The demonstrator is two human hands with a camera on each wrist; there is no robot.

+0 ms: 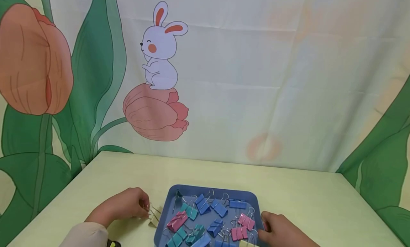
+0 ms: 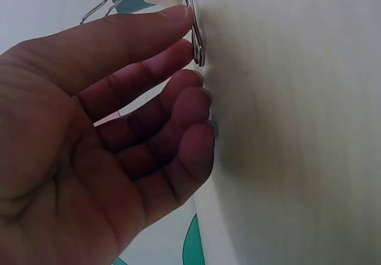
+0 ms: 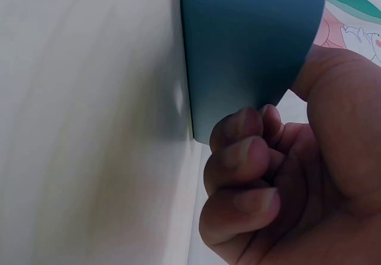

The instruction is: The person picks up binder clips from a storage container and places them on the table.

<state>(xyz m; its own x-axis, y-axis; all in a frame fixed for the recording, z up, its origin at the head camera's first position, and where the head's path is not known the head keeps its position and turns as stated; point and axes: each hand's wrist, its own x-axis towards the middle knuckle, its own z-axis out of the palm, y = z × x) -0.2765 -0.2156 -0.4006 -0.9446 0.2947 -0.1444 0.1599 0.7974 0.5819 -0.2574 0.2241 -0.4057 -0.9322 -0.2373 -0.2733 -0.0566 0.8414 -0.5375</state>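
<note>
Tulip-printed cloth (image 1: 217,62) hangs behind our pale table (image 1: 304,183). Our left hand (image 1: 125,206) pinches a yellow clip (image 1: 155,218); our right hand (image 1: 283,230) grips a tray (image 1: 193,188).

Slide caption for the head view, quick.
Left hand pinches a yellow binder clip beside a blue tray of clips; right hand grips its side.

A plain cream sleeve (image 1: 84,235) with soft folds shows at the lower left of the head view, just beside a small black piece (image 1: 117,244) marked with yellow, cut by the bottom edge. The right fingers (image 3: 241,208) have short nails.
</note>
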